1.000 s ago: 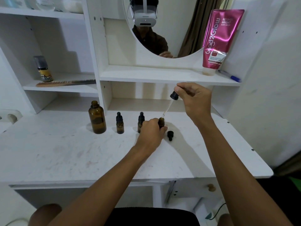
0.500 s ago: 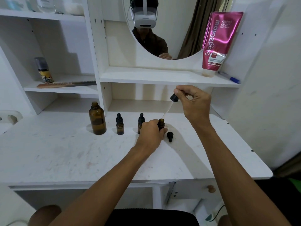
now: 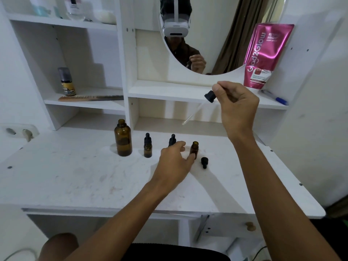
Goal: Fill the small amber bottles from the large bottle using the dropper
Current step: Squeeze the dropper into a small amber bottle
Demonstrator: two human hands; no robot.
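Glass dropper (image 3: 209, 97) raised off small bottle (image 3: 194, 150), right hand (image 3: 239, 106) grip pinching it, left hand (image 3: 175, 162) grip released.

White shelved dressing table (image 3: 75, 185), oval mirror (image 3: 207, 31), perhaps brown curtain (image 3: 237, 44).

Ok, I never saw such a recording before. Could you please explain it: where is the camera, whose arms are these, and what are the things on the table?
There is no machine here. A person wears a camera on the head, and it looks down at their own two arms. The mirror reflects that headset.

On the white table stand a large amber bottle without a cap, a first capped small bottle, a second capped small bottle and an open small bottle. A loose black cap lies beside the open one.

The right hand pinches the dropper by its black bulb, above the table, with the glass tube slanting down. The left hand is relaxed next to the open small bottle. Whether its thumb touches it is unclear.
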